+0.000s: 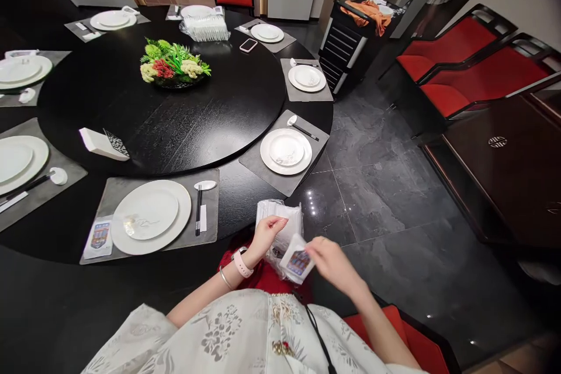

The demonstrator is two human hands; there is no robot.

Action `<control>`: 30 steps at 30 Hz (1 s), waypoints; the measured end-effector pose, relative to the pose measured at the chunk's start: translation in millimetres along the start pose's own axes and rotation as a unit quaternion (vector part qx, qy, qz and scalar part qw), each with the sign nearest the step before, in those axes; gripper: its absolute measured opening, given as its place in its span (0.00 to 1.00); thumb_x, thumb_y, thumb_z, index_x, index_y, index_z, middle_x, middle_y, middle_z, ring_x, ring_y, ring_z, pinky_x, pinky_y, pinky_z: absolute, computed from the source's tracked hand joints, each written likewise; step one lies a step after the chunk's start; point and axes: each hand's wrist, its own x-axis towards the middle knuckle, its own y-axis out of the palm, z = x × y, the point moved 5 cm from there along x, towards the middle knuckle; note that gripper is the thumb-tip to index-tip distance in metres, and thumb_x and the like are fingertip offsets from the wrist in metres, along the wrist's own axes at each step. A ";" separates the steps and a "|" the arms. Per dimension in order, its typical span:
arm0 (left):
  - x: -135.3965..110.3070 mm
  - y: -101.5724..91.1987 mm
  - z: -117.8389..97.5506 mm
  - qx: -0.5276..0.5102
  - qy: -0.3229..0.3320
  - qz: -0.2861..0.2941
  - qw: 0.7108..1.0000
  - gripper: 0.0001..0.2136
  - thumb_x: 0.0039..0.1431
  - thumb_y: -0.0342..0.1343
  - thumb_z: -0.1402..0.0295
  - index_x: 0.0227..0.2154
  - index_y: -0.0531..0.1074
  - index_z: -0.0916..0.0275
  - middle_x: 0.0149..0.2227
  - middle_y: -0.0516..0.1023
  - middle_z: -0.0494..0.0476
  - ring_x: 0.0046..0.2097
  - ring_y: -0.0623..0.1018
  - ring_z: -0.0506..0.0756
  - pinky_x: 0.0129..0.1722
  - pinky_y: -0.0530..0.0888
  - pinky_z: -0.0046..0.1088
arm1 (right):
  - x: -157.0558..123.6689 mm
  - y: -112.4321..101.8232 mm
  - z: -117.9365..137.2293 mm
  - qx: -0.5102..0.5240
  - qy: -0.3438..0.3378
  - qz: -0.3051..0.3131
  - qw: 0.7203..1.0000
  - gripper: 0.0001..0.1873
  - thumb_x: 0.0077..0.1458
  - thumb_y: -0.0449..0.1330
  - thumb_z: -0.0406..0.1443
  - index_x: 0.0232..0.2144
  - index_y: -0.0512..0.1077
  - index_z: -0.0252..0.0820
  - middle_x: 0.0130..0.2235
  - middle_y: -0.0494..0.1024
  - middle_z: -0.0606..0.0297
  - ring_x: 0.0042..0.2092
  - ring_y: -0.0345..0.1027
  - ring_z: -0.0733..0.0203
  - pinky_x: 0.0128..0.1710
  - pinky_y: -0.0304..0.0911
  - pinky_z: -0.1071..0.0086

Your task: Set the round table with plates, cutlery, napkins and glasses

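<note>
The left hand (266, 235) grips a clear bag (280, 219); right hand (333, 264) fingers pinch perhaps a wipe packet (298, 262).

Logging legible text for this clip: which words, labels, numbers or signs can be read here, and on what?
No words can be read.
Small packet in the right hand: colourful print, too blurred.
Packet on the placemat: similar print, too small.
White box: patterned end, unreadable.
Round emblem on the dark side table: a sign, no letters.

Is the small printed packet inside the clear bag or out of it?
Out: the right hand holds the packet beside the bag that the left hand grips.
</note>
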 end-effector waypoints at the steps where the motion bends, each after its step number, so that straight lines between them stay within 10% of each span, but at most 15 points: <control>1: -1.2 -3.7 2.7 0.003 -0.007 -0.007 1.000 0.19 0.50 0.59 0.53 0.31 0.78 0.66 0.34 0.79 0.57 0.37 0.74 0.55 0.40 0.68 0.30 | 1.0 -22.8 -14.4 0.041 0.043 -0.066 0.996 0.13 0.59 0.51 0.39 0.28 0.74 0.46 0.30 0.75 0.57 0.34 0.69 0.56 0.34 0.64 0.64; 5: -12.0 -19.9 13.7 0.037 -0.032 -0.023 0.999 0.18 0.50 0.59 0.53 0.30 0.78 0.67 0.32 0.79 0.58 0.36 0.74 0.55 0.40 0.67 0.31 | 56.2 -42.6 -75.5 0.235 0.155 -0.259 0.924 0.16 0.54 0.55 0.47 0.25 0.68 0.42 0.24 0.69 0.63 0.25 0.61 0.64 0.23 0.57 0.71; 11: -20.0 -27.8 16.4 0.125 -0.024 0.027 0.991 0.17 0.54 0.56 0.54 0.27 0.78 0.66 0.28 0.75 0.55 0.32 0.71 0.53 0.34 0.66 0.28 | 194.3 74.4 -131.5 0.399 0.298 -0.226 0.837 0.19 0.43 0.60 0.46 0.20 0.56 0.43 0.17 0.59 0.75 0.17 0.54 0.71 0.15 0.54 0.77; 15: -8.9 -22.4 8.6 0.140 -0.017 0.034 0.989 0.16 0.55 0.55 0.56 0.27 0.78 0.65 0.27 0.74 0.55 0.31 0.70 0.52 0.34 0.65 0.27 | 233.3 100.6 -138.5 0.392 0.313 -0.239 0.832 0.20 0.48 0.58 0.45 0.19 0.51 0.44 0.17 0.57 0.76 0.18 0.58 0.72 0.20 0.63 0.77; 22: 17.0 -2.9 -6.7 0.139 -0.023 0.092 0.986 0.15 0.56 0.55 0.57 0.29 0.79 0.65 0.29 0.74 0.55 0.33 0.71 0.53 0.36 0.65 0.27 | 216.4 46.4 -140.7 0.312 0.312 -0.214 0.872 0.08 0.46 0.62 0.36 0.24 0.66 0.39 0.25 0.71 0.67 0.30 0.69 0.65 0.32 0.68 0.72; 26: 31.1 22.5 -15.7 0.166 -0.013 0.152 0.974 0.14 0.57 0.54 0.59 0.32 0.79 0.65 0.29 0.73 0.55 0.32 0.70 0.52 0.34 0.63 0.27 | 177.4 -2.1 -90.3 0.211 0.061 -0.026 0.975 0.07 0.53 0.57 0.35 0.34 0.74 0.40 0.37 0.76 0.62 0.41 0.69 0.62 0.44 0.64 0.69; 30: 51.4 61.5 -28.1 0.185 0.000 0.197 0.963 0.13 0.58 0.54 0.60 0.32 0.79 0.64 0.28 0.70 0.54 0.30 0.68 0.51 0.33 0.62 0.27 | 145.5 -35.3 -74.1 -0.025 -0.026 0.079 0.996 0.07 0.52 0.60 0.33 0.36 0.74 0.41 0.39 0.74 0.60 0.43 0.66 0.58 0.48 0.58 0.64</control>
